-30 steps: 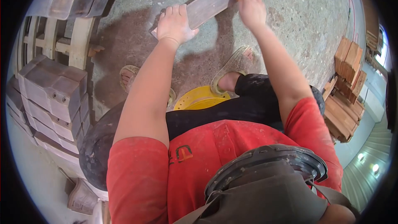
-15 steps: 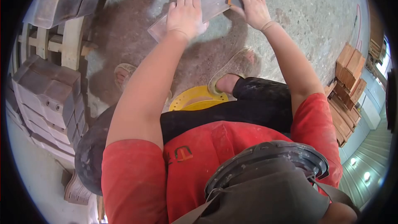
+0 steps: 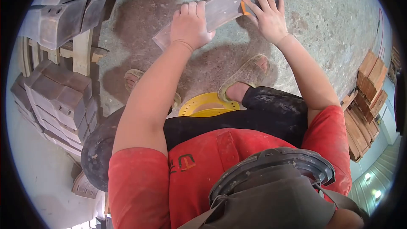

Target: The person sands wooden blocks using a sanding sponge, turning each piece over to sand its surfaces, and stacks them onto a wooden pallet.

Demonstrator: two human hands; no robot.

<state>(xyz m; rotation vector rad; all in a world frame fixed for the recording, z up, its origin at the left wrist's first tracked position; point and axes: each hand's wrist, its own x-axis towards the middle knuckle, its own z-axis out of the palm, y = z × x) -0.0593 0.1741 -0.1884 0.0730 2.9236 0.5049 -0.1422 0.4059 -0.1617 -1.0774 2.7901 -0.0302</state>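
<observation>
A long, dusty grey-brown panel (image 3: 227, 6) slants across the top middle, its lower left end near the floor. My left hand (image 3: 189, 25) is wrapped over the panel's near half, fingertips on the far edge and thumb on the near side. At the panel's upper right end, my right hand (image 3: 270, 17) holds a dark grey sheet with an orange edge (image 3: 245, 6), which looks like sandpaper, against the surface. The fingers of that hand lie stretched over the sheet. Part of the sheet and the panel's right end are hidden beneath them.
Grey moulded pieces (image 3: 57, 93) are stacked at the left, with more on a wooden pallet (image 3: 82, 53). A yellow perforated ring-shaped object (image 3: 207, 102) lies below my lap, between my sandalled feet. Brown blocks (image 3: 371, 76) are piled at the right. Stained concrete floor (image 3: 313, 38) surrounds the panel.
My right hand and the grey sheet have shifted right and slightly down along the panel. The sheet's orange edge now looks bent. My left hand keeps its grip; the whole view has tilted slightly.
</observation>
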